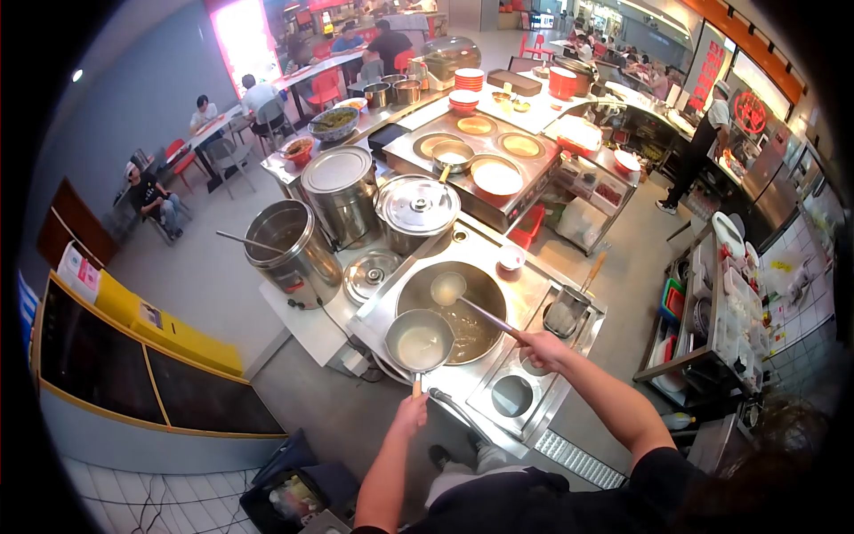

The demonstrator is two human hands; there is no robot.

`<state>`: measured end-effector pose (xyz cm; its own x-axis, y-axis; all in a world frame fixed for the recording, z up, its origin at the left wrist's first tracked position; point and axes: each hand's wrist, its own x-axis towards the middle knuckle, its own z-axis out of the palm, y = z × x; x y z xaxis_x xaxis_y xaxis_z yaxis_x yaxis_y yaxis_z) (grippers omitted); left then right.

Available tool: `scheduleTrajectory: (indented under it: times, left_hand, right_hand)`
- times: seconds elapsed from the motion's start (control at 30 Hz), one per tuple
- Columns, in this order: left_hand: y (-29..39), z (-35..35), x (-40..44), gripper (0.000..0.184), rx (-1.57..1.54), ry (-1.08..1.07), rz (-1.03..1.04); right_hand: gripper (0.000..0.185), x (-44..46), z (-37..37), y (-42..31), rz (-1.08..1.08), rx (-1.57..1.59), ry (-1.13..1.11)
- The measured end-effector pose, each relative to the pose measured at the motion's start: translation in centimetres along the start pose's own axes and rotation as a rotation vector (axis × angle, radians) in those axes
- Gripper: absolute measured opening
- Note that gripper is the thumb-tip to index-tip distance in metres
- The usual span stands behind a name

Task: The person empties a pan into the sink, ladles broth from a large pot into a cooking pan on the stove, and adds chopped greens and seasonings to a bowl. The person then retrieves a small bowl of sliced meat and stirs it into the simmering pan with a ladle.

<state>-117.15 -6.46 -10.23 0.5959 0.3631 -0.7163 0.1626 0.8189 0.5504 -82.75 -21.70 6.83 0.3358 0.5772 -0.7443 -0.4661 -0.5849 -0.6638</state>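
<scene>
My left hand is closed round the handle of a small saucepan that has pale liquid in it. The saucepan is over the near left rim of a large round pot set into the steel counter, with brownish liquid inside. In my right hand is the long handle of a ladle. Its bowl is over the far left part of the large pot and looks filled with cloudy liquid. A wire strainer basket sits in the counter to the right of the pot.
Tall steel stockpots and a lidded pot stand at the left. Beyond is a stove with several pans. A small bowl sits behind the large pot. Shelving lines the right side, where another person stands.
</scene>
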Motion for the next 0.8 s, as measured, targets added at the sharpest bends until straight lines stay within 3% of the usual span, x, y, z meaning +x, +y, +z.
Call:
scheduleTrajectory:
  times: [0.27, 0.37, 0.5, 0.8]
  left_hand:
    - [0.0, 2.1, 2.7, 0.022, 0.092, -0.041, -0.053]
    - [0.2, 2.9, 2.9, 0.024, 0.129, -0.043, -0.068]
    - [0.4, 3.3, 3.1, 0.023, 0.154, -0.058, -0.054]
    - [1.0, 3.2, 1.6, 0.022, 0.156, -0.077, -0.024]
  right_hand:
    - [0.041, -5.8, -0.6, 2.8, -0.081, -0.045, 0.014]
    - [0.045, -5.1, -0.9, 5.4, -0.142, -0.218, 0.089]
    - [0.043, -6.8, 0.7, 6.6, -0.386, -0.706, 0.268]
    - [0.032, -8.8, 1.9, 8.1, -0.591, -1.089, 0.402]
